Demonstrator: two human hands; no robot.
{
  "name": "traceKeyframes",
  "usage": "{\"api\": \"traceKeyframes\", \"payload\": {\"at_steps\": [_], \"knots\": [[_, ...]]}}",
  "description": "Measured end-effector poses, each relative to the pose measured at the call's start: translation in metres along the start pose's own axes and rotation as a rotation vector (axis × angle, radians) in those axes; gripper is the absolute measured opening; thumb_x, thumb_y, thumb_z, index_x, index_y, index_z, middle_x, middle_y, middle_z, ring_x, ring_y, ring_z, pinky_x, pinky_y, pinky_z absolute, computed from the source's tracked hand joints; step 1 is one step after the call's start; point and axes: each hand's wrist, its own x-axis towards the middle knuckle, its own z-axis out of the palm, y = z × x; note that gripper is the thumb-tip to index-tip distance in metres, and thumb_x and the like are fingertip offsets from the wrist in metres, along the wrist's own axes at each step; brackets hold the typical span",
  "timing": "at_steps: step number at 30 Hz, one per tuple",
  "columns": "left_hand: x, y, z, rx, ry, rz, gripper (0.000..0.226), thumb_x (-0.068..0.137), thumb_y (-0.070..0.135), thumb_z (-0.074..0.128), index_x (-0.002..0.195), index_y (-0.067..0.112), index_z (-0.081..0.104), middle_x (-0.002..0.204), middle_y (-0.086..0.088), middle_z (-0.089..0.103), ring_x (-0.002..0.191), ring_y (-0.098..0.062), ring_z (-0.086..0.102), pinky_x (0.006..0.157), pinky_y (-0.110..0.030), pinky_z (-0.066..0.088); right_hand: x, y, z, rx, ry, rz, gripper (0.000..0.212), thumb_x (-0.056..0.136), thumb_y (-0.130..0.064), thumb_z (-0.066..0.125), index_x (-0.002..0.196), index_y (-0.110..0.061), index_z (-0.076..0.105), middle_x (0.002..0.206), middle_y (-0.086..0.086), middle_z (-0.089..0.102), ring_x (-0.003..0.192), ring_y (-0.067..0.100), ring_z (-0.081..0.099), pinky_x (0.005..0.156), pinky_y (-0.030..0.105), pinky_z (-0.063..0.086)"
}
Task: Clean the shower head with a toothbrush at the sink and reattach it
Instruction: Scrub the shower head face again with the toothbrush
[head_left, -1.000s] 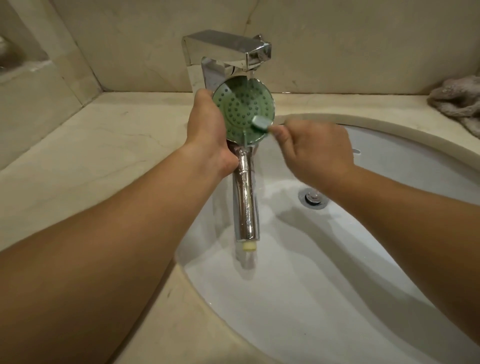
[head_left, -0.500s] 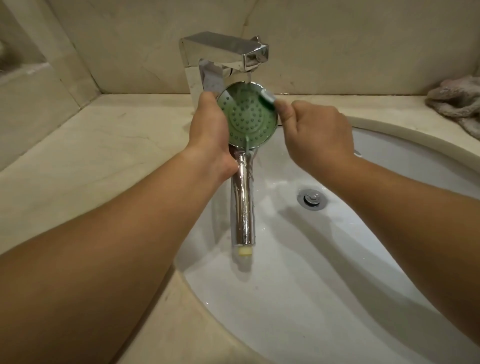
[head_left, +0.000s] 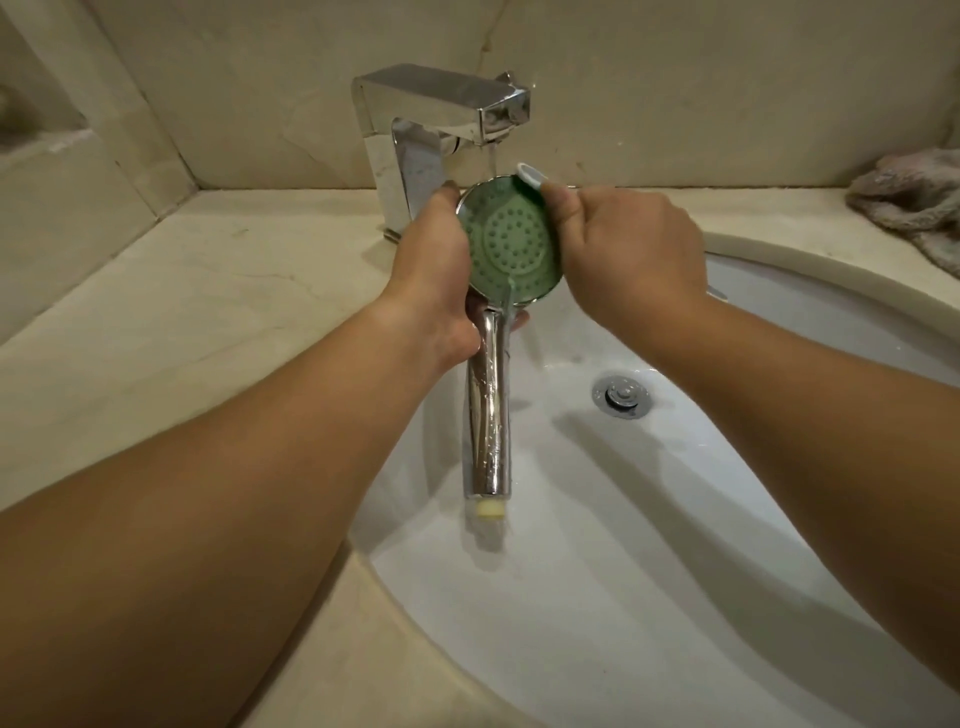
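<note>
Beige stone bench (head_left: 171, 332) wraps the scene, with a white sink (head_left: 597, 597) sunk into it and a drain (head_left: 621, 395) at the bowl's far side. Chrome tap (head_left: 431, 119) stands at the back edge, a thin stream of water falling from its spout onto the top of the shower head (head_left: 511, 244). Crumpled cloth (head_left: 914, 202) lies on the bench at far right, well apart from the work.

Left hand (head_left: 441, 275) is clenched around the neck of the shower head, where face meets handle. Judged reason: that grip keeps the green nozzle face turned up toward the eyes and under the stream, while the chrome handle hangs down over the bowl so runoff drips into the sink, not onto the bench. Cream-coloured fitting at the handle's bottom end is bare, no hose attached.

Right hand (head_left: 628, 254) is closed on the toothbrush (head_left: 530, 174), choked up near the head for pressure. Brush head sits at the upper right rim of the face, just beside the falling water; bristles not visible.

Scrubbing step is under way, by my reading. Rinsing and reattaching remain.
</note>
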Motion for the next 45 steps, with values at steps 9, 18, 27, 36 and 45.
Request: {"api": "traceKeyframes", "payload": {"at_steps": [9,18,27,36,45], "knots": [[0.007,-0.001,-0.003,0.009,-0.077,-0.032,0.050,0.102,0.048,0.035,0.112,0.016,0.072,0.099,-0.010,0.074,0.092,-0.029,0.067,0.079,-0.043,0.050,-0.005,-0.006,0.000,-0.100,-0.035,-0.137,0.065,0.096,-0.068,0.012,0.079,-0.021,0.055,0.058,-0.002,0.044,0.059,0.027,0.050,0.055,0.032,0.040],[0.010,-0.002,-0.005,-0.042,-0.155,-0.049,0.045,0.102,0.046,0.038,0.107,0.015,0.070,0.095,-0.008,0.071,0.091,-0.026,0.064,0.078,-0.040,0.049,-0.013,-0.009,0.005,-0.150,-0.065,-0.290,0.060,0.097,-0.066,0.012,0.076,-0.024,0.050,0.058,-0.004,0.044,0.052,0.019,0.047,0.051,0.029,0.039],[0.012,-0.001,-0.005,-0.053,-0.124,-0.023,0.054,0.103,0.049,0.037,0.119,0.011,0.072,0.104,-0.010,0.073,0.098,-0.029,0.067,0.087,-0.044,0.052,-0.010,-0.002,-0.001,-0.167,-0.078,-0.318,0.059,0.096,-0.065,0.013,0.074,-0.024,0.048,0.057,-0.004,0.044,0.051,0.017,0.044,0.052,0.026,0.035],[0.008,0.004,-0.004,-0.058,-0.106,-0.020,0.051,0.106,0.046,0.032,0.101,0.016,0.073,0.097,-0.011,0.076,0.088,-0.029,0.067,0.074,-0.037,0.048,-0.007,0.009,-0.001,-0.141,-0.056,-0.280,0.060,0.096,-0.065,0.011,0.075,-0.024,0.049,0.056,-0.005,0.045,0.051,0.019,0.045,0.052,0.027,0.032],[0.007,0.005,-0.008,-0.046,-0.070,-0.032,0.053,0.106,0.049,0.033,0.116,0.014,0.073,0.102,-0.011,0.077,0.087,-0.029,0.069,0.073,-0.037,0.050,-0.001,0.015,-0.004,-0.168,-0.037,-0.408,0.061,0.095,-0.067,0.018,0.067,-0.021,0.048,0.052,-0.005,0.045,0.048,0.017,0.043,0.052,0.025,0.028]]}}
